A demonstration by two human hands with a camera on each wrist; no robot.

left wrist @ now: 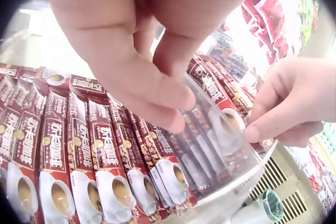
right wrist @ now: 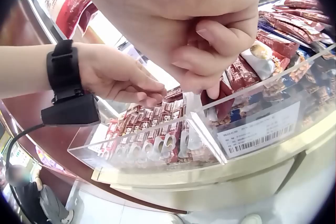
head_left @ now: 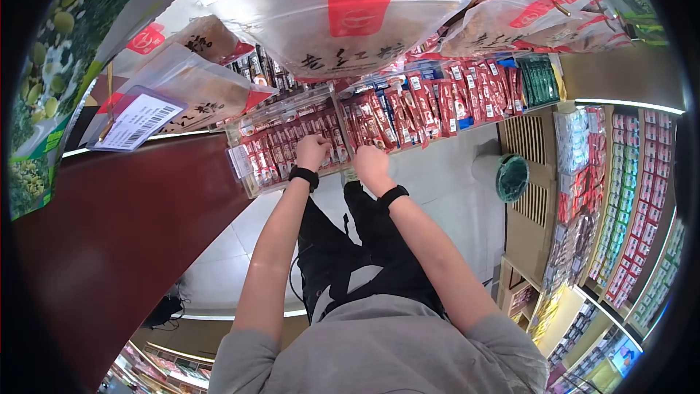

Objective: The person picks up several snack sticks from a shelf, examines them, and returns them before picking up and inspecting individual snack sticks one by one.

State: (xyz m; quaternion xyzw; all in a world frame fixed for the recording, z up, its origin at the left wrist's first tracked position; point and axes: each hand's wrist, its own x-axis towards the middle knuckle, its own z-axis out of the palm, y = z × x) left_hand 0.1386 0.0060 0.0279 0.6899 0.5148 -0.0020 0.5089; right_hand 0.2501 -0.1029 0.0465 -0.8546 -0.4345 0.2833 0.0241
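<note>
Rows of red coffee packets (head_left: 295, 142) (left wrist: 107, 145) (right wrist: 152, 134) stand in a clear bin. My left hand (head_left: 312, 153) (left wrist: 136, 40) (right wrist: 118, 77) hovers over them near the divider, fingers loosely bent with nothing visible between them. Across the divider, in the neighbouring compartment, my right hand (head_left: 372, 166) (left wrist: 294, 100) (right wrist: 210, 35) has its fingers curled, thumb and index pinching a red packet (right wrist: 226, 100) at the compartment's front corner. Part of that packet is hidden by the fingers.
Clear plastic walls (right wrist: 210, 134) and a price label (right wrist: 260, 129) front the compartments. Large bags (head_left: 328, 29) hang above on hooks. A dark red panel (head_left: 138, 219) is at the left; a green-lined bin (head_left: 512, 179) and stocked shelves (head_left: 620, 197) are at the right.
</note>
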